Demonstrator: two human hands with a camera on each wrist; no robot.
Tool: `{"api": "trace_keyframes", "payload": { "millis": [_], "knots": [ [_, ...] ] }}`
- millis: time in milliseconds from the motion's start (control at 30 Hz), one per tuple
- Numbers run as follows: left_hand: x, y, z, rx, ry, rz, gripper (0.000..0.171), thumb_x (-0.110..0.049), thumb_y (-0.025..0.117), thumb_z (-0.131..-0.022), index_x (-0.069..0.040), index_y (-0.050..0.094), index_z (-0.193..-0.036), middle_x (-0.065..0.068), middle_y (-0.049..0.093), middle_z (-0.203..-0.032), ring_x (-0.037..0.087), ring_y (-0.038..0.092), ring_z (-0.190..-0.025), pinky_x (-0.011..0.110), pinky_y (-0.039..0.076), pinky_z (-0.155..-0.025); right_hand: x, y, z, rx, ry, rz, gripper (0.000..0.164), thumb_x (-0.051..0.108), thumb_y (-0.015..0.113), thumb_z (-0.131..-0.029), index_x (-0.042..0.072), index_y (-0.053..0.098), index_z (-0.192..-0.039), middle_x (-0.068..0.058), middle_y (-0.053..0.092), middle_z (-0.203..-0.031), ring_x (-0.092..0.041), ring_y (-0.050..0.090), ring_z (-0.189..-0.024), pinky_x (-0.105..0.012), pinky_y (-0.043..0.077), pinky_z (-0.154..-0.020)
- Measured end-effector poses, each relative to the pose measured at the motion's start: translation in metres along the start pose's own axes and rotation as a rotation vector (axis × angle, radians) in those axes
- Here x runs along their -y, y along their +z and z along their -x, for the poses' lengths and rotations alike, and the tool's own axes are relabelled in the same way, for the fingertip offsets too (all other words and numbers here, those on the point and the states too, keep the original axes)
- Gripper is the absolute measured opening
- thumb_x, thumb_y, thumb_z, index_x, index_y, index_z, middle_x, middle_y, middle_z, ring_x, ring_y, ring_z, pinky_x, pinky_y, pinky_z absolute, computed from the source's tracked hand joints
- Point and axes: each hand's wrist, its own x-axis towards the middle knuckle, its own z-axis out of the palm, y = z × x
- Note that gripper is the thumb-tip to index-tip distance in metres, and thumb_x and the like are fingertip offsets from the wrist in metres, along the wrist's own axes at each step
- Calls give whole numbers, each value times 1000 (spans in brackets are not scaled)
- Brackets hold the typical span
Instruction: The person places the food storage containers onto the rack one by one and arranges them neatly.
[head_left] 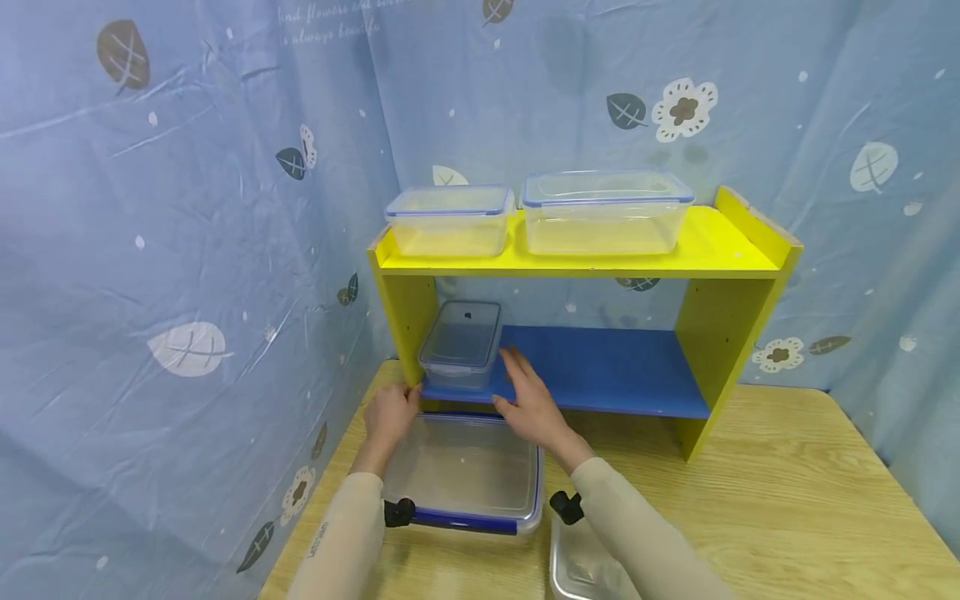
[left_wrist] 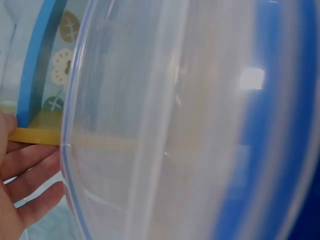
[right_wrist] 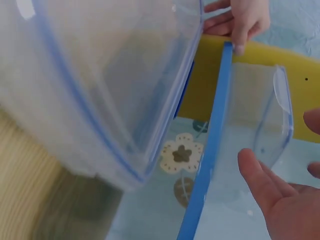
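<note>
A clear lidded food container (head_left: 461,340) stands on the left end of the blue middle board (head_left: 600,367) of a yellow and blue shelf. My left hand (head_left: 390,413) grips the shelf's yellow left side panel (right_wrist: 272,55) at the front corner, thumb by the board's end and fingers along the panel's outer face. My right hand (head_left: 534,408) is just right of the container with its fingers extended and holds nothing; in the right wrist view the fingertips (right_wrist: 247,159) overlap the container's lid side. Below my hands sits a large blue-rimmed lidded container (head_left: 465,467).
Two clear containers with blue-edged lids, a smaller one (head_left: 450,221) and a longer one (head_left: 606,212), stand on the yellow top board (head_left: 712,242). Another clear container (head_left: 581,558) is partly hidden under my right forearm on the wooden table (head_left: 787,492). A patterned blue curtain (head_left: 187,250) hangs behind and left.
</note>
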Motion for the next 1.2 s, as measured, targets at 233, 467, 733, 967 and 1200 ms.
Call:
{"api": "trace_keyframes", "payload": {
  "millis": [233, 467, 733, 967, 1200],
  "knots": [
    [-2, -2, 0, 12, 1, 3, 44, -41, 56, -97, -13, 56, -63, 2, 47, -54, 18, 43, -47, 30, 28, -42, -18, -25, 22, -98, -68, -8, 46, 9, 62, -92, 12, 53, -137, -5, 51, -139, -23, 66, -107, -31, 56, -76],
    [-1, -5, 0, -3, 12, 16, 44, -39, 57, -97, -11, 56, -63, 2, 47, -55, 17, 43, -47, 30, 28, -43, -42, -41, 44, -164, -112, -55, 37, 6, 65, -90, 6, 60, -127, -12, 63, -124, -23, 69, -95, -31, 57, -75],
    [-1, -2, 0, 33, -30, 18, 40, -40, 56, -97, -10, 61, -71, 2, 50, -57, 17, 45, -49, 29, 30, -45, -60, -54, 59, 11, -80, 15, 33, 12, 65, -91, 6, 62, -123, -12, 66, -120, -22, 68, -98, -34, 56, -80],
    [-3, -2, 0, 33, -33, 4, 41, -40, 56, -97, -10, 61, -71, 2, 50, -58, 18, 45, -50, 29, 30, -46, -78, -71, 72, 330, -129, 106, 40, 21, 64, -93, 1, 58, -127, -15, 67, -119, -24, 68, -96, -36, 55, -81],
    [-4, -3, 1, 45, -37, 14, 40, -41, 55, -98, -10, 60, -71, 3, 51, -59, 18, 46, -51, 29, 31, -47, -95, -84, 97, 622, -19, 90, 53, 32, 68, -90, 1, 55, -131, -22, 65, -119, -33, 68, -98, -35, 53, -81]
  ]
}}
